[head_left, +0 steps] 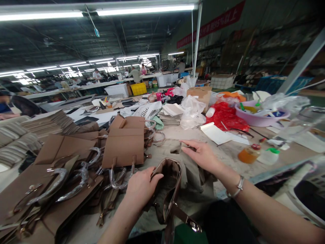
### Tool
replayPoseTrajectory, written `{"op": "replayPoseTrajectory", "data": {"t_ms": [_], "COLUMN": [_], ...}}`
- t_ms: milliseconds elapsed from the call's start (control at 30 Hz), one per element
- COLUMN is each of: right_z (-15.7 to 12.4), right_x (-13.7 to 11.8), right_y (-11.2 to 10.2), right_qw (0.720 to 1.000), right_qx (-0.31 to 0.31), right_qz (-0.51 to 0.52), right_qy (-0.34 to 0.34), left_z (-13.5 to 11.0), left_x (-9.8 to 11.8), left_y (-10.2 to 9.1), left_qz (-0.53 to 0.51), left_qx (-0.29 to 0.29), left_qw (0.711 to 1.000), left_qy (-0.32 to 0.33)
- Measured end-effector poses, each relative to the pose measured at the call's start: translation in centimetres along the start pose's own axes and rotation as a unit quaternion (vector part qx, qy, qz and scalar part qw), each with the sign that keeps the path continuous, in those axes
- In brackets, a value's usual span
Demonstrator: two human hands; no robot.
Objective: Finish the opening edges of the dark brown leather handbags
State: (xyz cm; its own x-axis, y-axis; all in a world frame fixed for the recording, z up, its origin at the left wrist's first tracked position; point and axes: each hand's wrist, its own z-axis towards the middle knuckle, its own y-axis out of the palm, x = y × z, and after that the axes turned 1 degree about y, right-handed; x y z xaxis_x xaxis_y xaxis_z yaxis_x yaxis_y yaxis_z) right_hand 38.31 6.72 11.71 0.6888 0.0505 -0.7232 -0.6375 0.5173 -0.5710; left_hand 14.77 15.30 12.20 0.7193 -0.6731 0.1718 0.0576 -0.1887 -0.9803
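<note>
Your left hand (pixel 141 184) is closed on the left wall of the open bag (pixel 167 184), thumb over the mouth and the other fingers largely hidden outside; how hard it grips does not show. The open bag sits low in front of you, between your two hands, mouth gaping toward you. It looks light, its wall thin and bendable but with enough body to hold a shape, and the smooth brown face probably slides a little and marks under a nail, so the rim is the surest hold. A strap (pixel 181 214) with a metal clasp (pixel 194 225) hangs loose at its near end, and that swinging metal could scratch. Your right hand (pixel 200 154) is part open, with thumb and fingers apart over the grey-brown block (pixel 164 149) just beyond the open bag; whether the fingertips have hold of anything, you cannot tell from here. For room, your far left is crowded with panel stacks (pixel 48 125), then the finished bags (pixel 73 145), whose wrapped handles (pixel 111 178) reach close to your left wrist and could snag. Ahead, a strip of table (pixel 190 134) shows between the block and the notepad (pixel 215 133). Rightward, the amber jar (pixel 247 154) and green-capped bottle (pixel 269 156) stand beyond your right forearm, near the table's edge (pixel 279 166), so a wide elbow risks knocking them; the purple basin (pixel 261 118) sits well behind.
</note>
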Motion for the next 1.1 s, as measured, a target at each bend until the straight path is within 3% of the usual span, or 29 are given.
{"op": "replayPoseTrajectory", "data": {"t_ms": [67,133,267,500,633,800,933,1100], "right_z": [0.1,0.5,1.2,1.6,1.0,0.0,0.2,1.4], "right_x": [-1.7,-3.0,-4.4,-4.1,-2.4,0.2,0.1,-2.0], "right_y": [1.0,2.1,3.9,4.9,5.2,4.9,4.1,4.0], "right_qw": [0.996,0.987,0.967,0.982,0.993,0.987,0.986,0.993], "right_qx": [-0.045,-0.09,-0.163,-0.127,-0.085,-0.024,-0.015,-0.091], "right_qz": [-0.017,-0.062,-0.179,-0.137,-0.045,0.062,0.111,0.068], "right_qy": [-0.081,-0.119,-0.08,-0.006,0.064,0.144,0.127,0.019], "left_z": [0.1,0.2,0.2,0.3,0.4,0.3,0.3,0.5], "left_x": [0.1,0.3,0.7,0.7,0.6,0.5,0.5,0.7], "left_y": [0.0,0.0,0.2,0.7,0.7,0.7,0.8,0.7], "left_qz": [0.017,0.034,0.046,0.046,0.038,0.034,0.034,0.04], "left_qx": [-0.007,-0.014,-0.019,-0.011,-0.015,-0.013,-0.017,-0.024], "left_qw": [1.0,0.999,0.999,0.999,0.999,0.999,0.999,0.999], "left_qy": [-0.001,-0.005,-0.006,-0.002,-0.011,-0.018,-0.016,-0.021]}}
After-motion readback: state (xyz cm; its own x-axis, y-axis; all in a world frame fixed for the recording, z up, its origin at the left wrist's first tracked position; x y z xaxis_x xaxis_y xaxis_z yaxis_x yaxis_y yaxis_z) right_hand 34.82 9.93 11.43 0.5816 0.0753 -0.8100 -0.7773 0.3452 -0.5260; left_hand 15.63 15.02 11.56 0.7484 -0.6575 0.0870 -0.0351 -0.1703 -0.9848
